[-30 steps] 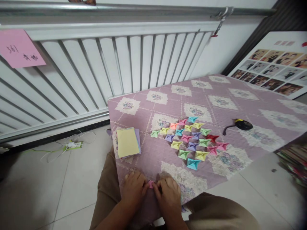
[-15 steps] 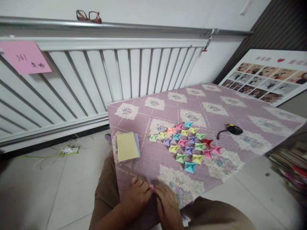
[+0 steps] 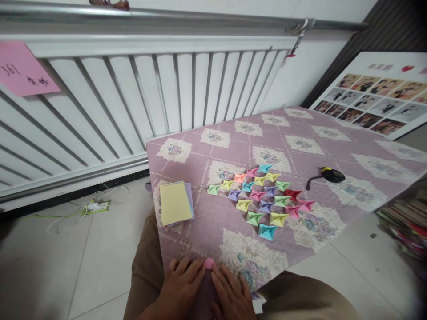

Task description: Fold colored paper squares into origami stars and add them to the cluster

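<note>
A small piece of pink paper (image 3: 209,263) lies at the near edge of the table, between my two hands. My left hand (image 3: 183,284) rests flat on the cloth with its fingers spread, fingertips at the paper's left side. From the right, my right hand (image 3: 231,289) lies with stretched fingers, its fingertips touching the paper's other side. Beyond them, several small folded paper pieces in many colours (image 3: 255,194) stand in slanted rows. A stack of paper sheets with a yellow one on top (image 3: 176,203) lies at the left of the table.
The patterned purple tablecloth (image 3: 187,171) reaches back to a white radiator (image 3: 187,89). A black object with a strap (image 3: 332,175) lies at the right. A photo board (image 3: 376,95) leans behind, and a power strip (image 3: 96,206) is on the floor.
Both hands have flattened and spread their fingers beside the pink paper, which now shows more. The camera view has shifted slightly, so the glasses on the pipe are partly cut off.
</note>
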